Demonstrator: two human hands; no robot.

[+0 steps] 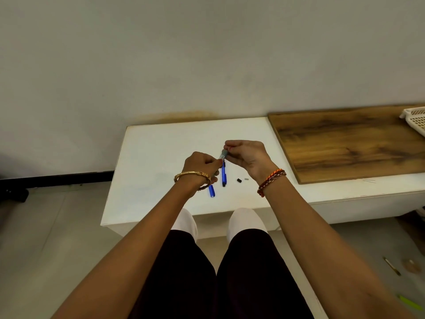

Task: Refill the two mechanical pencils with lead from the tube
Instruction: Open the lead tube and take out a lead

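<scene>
My left hand [202, 164] is closed on a small lead tube [221, 158] with a white label, held above the white table [161, 157]. My right hand [247, 155] pinches the tube's grey cap [224, 153] from the right. One blue mechanical pencil [223, 177] lies on the table just below the hands, pointing toward me. The blue end of a second pencil [211, 191] sticks out under my left wrist. The rest of that pencil is hidden, so I cannot tell whether that hand holds it. A small black cap [239, 180] and a tiny grey piece [246, 179] lie right of the pencils.
A wooden board [345, 143] lies on the table's right part, with a white plastic basket [416, 120] at its far right corner. The wall stands right behind the table. My knees are under the front edge. Small items lie on the floor at lower right.
</scene>
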